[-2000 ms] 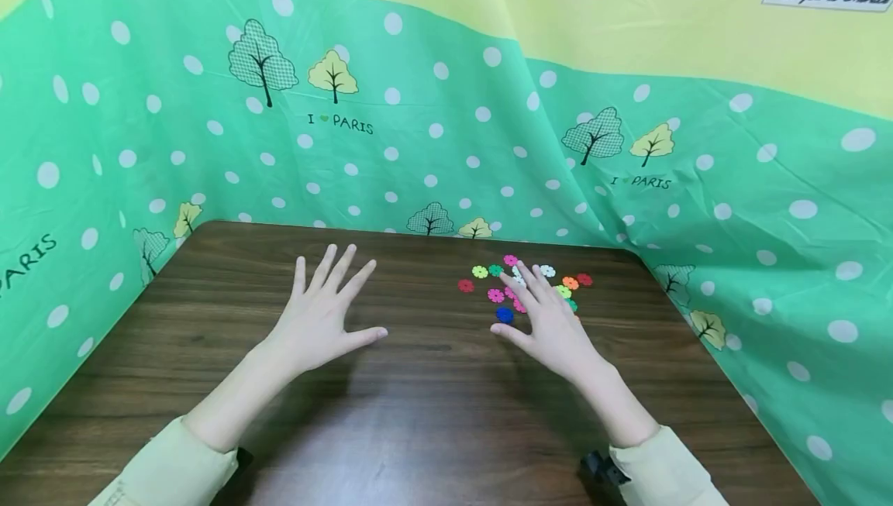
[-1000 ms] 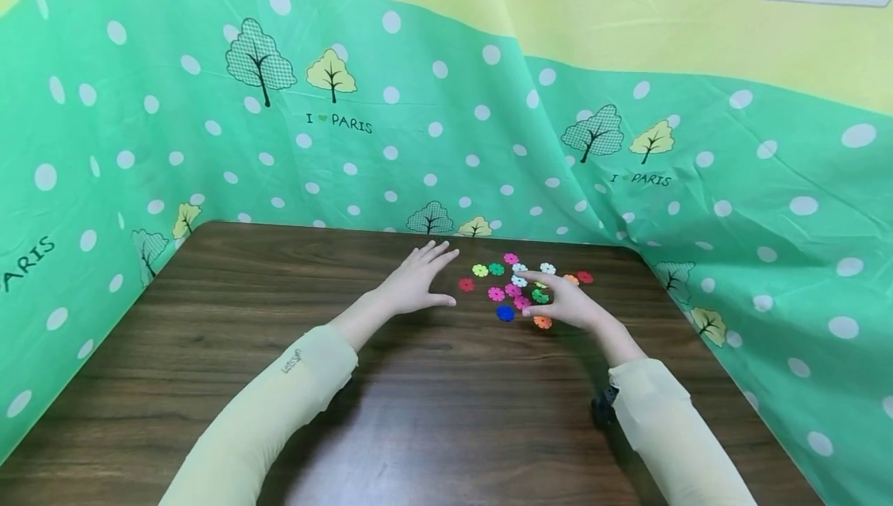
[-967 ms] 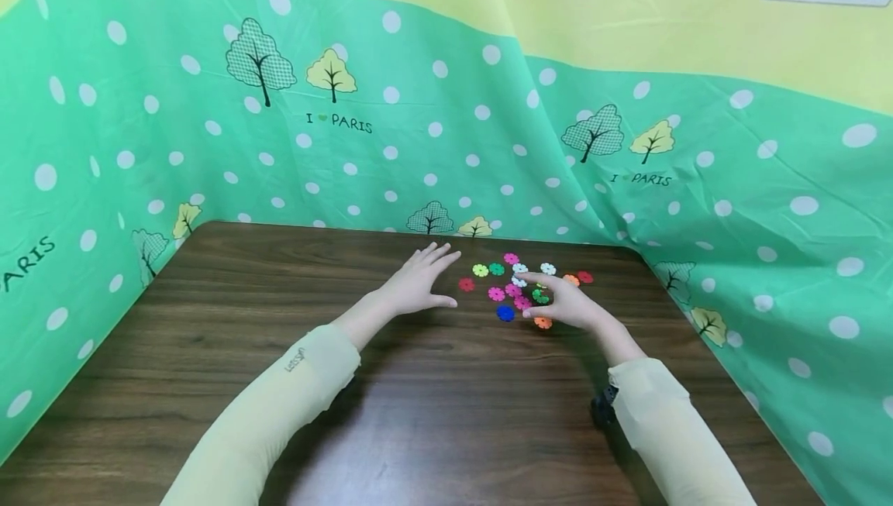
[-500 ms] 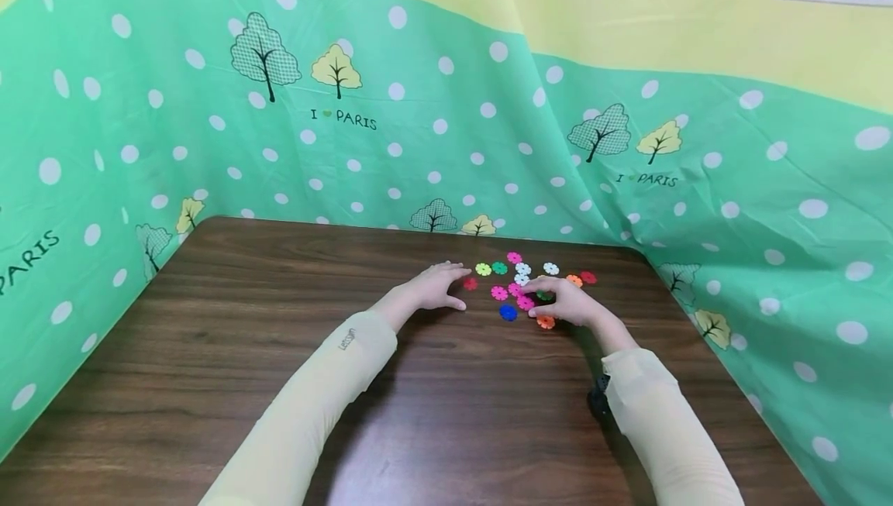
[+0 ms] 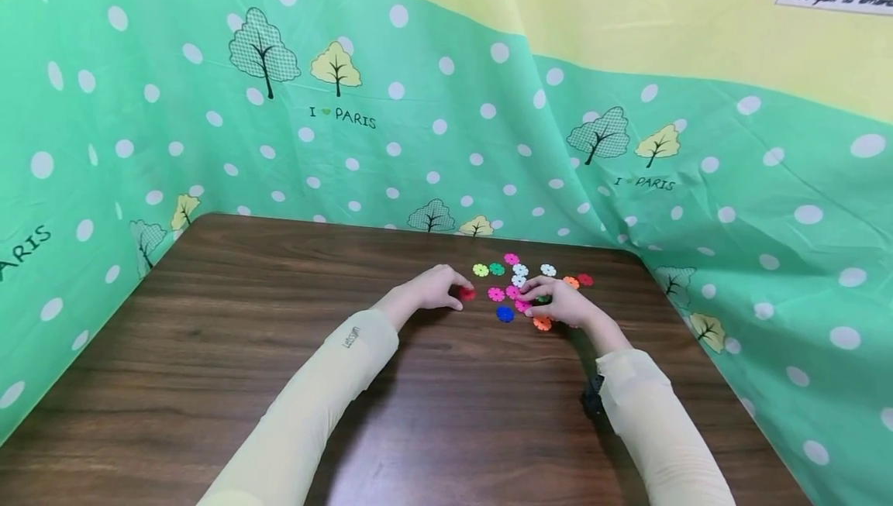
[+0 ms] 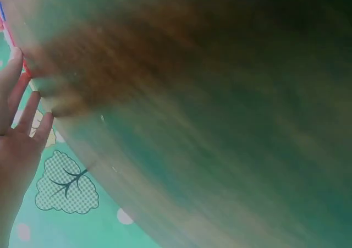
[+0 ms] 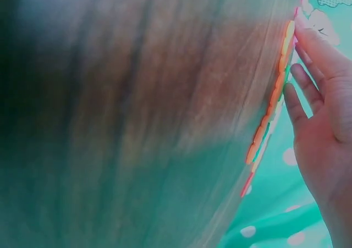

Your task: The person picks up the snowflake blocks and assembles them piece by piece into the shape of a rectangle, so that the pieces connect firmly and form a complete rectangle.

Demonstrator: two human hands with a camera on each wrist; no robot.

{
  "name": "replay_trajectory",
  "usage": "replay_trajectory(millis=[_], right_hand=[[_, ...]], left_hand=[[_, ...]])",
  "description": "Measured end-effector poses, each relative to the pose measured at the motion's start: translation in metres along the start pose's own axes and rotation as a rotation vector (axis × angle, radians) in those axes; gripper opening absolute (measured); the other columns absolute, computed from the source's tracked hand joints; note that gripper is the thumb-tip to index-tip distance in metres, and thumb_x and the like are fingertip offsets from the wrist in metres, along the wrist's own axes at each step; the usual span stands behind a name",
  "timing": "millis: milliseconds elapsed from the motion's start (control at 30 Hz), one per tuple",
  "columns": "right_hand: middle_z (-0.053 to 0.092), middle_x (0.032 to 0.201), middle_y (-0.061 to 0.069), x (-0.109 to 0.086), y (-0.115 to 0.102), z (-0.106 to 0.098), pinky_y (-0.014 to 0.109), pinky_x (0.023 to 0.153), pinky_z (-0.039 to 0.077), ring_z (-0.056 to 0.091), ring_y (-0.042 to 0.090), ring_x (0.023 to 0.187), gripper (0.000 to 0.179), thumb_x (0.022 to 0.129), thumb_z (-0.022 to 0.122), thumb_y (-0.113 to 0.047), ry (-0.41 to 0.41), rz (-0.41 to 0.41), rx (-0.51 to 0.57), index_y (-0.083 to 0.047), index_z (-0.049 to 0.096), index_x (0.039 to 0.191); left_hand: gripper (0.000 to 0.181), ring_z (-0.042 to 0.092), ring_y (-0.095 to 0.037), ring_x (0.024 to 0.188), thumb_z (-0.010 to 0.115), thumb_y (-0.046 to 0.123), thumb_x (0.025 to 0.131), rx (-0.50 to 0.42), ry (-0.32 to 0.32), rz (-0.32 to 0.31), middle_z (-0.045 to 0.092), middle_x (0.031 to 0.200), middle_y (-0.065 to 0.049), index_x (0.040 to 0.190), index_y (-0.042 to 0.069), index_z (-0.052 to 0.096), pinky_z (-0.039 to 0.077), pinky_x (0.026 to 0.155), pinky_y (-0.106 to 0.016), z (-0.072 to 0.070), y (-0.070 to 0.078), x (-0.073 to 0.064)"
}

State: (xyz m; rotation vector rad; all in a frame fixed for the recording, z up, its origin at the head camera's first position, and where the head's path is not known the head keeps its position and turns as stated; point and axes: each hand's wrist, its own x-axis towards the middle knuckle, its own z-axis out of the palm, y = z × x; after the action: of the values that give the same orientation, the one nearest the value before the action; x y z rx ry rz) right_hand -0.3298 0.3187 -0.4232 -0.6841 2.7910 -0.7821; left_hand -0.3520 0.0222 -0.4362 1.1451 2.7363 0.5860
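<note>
In the head view my left hand [image 5: 436,287] pinches a red snowflake building disc [image 5: 467,294] between thumb and fingers, at the left side of the scattered discs. The left wrist view has red showing between the thumb and fingers of that hand [image 6: 22,116]. My right hand [image 5: 561,303] bends over the right part of the group, its thumb and fingertips on either side of a pink disc [image 5: 522,306]. Beneath it a green disc is mostly covered. Near the right wrist lies an orange disc [image 5: 542,323]; a blue disc [image 5: 505,314] is between the hands.
More flat discs lie behind: yellow-green [image 5: 480,270], green [image 5: 497,268], several white [image 5: 548,270], and a second red disc [image 5: 585,280] at the right. The dark wooden table [image 5: 446,413] ends at a green dotted curtain [image 5: 391,126] on the back and sides.
Both hands have come in from spread-out positions; the left moved right and took hold of the red disc, shifting it slightly. The right hand's fingers have drawn together at the pink disc.
</note>
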Motion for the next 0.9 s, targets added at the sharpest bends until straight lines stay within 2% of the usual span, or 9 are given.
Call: replay_trajectory(millis=[267, 400, 500, 633, 767, 900], right_hand=[[0.06, 0.117, 0.011, 0.004, 0.001, -0.001, 0.05, 0.095, 0.044, 0.051, 0.031, 0.111, 0.026, 0.079, 0.076, -0.021, -0.026, 0.01, -0.044, -0.013, 0.074, 0.104], [0.062, 0.118, 0.011, 0.004, -0.001, -0.002, 0.052, 0.097, 0.042, 0.052, 0.031, 0.113, 0.028, 0.08, 0.076, -0.019, -0.033, 0.014, -0.056, -0.014, 0.071, 0.107], [0.063, 0.119, 0.011, 0.004, -0.003, -0.003, 0.051, 0.097, 0.042, 0.053, 0.031, 0.113, 0.031, 0.079, 0.076, -0.018, -0.034, 0.021, -0.06, -0.014, 0.069, 0.109], [0.062, 0.118, 0.01, 0.005, -0.007, -0.003, 0.05, 0.097, 0.043, 0.052, 0.03, 0.113, 0.032, 0.079, 0.076, -0.017, -0.034, 0.024, -0.065, -0.014, 0.069, 0.11], [0.063, 0.113, 0.008, 0.005, -0.008, -0.003, 0.05, 0.096, 0.044, 0.054, 0.028, 0.108, 0.029, 0.078, 0.077, -0.017, -0.029, 0.019, -0.068, -0.013, 0.067, 0.106], [0.064, 0.107, 0.006, 0.005, -0.006, -0.002, 0.049, 0.094, 0.045, 0.056, 0.025, 0.102, 0.027, 0.078, 0.077, -0.018, -0.029, 0.039, -0.06, -0.014, 0.066, 0.102]], left_hand=[[0.023, 0.061, -0.011, 0.098, 0.076, 0.024, 0.08, -0.023, 0.08, -0.019, 0.071, 0.101, 0.003, 0.102, 0.016, 0.074, 0.047, 0.092, -0.026, -0.001, 0.009, -0.002], [0.02, 0.061, -0.009, 0.088, 0.076, 0.015, 0.08, -0.086, 0.088, -0.031, 0.071, 0.095, 0.002, 0.1, 0.014, 0.073, 0.049, 0.085, -0.023, 0.0, 0.014, -0.001], [0.025, 0.059, -0.01, 0.086, 0.073, 0.011, 0.082, -0.113, 0.049, -0.048, 0.069, 0.094, 0.002, 0.107, 0.013, 0.071, 0.048, 0.084, -0.021, 0.0, 0.016, 0.0], [0.026, 0.056, -0.011, 0.087, 0.071, 0.011, 0.084, -0.09, -0.023, -0.052, 0.067, 0.094, 0.001, 0.11, 0.013, 0.07, 0.046, 0.085, -0.022, -0.002, 0.02, -0.001], [0.02, 0.054, -0.009, 0.089, 0.071, 0.015, 0.084, -0.069, -0.076, -0.063, 0.064, 0.094, 0.004, 0.104, 0.017, 0.071, 0.044, 0.087, -0.024, -0.004, 0.021, -0.003], [0.015, 0.052, -0.009, 0.092, 0.072, 0.017, 0.084, -0.093, -0.118, -0.088, 0.061, 0.095, 0.005, 0.098, 0.019, 0.069, 0.042, 0.089, -0.027, -0.006, 0.023, -0.005]])
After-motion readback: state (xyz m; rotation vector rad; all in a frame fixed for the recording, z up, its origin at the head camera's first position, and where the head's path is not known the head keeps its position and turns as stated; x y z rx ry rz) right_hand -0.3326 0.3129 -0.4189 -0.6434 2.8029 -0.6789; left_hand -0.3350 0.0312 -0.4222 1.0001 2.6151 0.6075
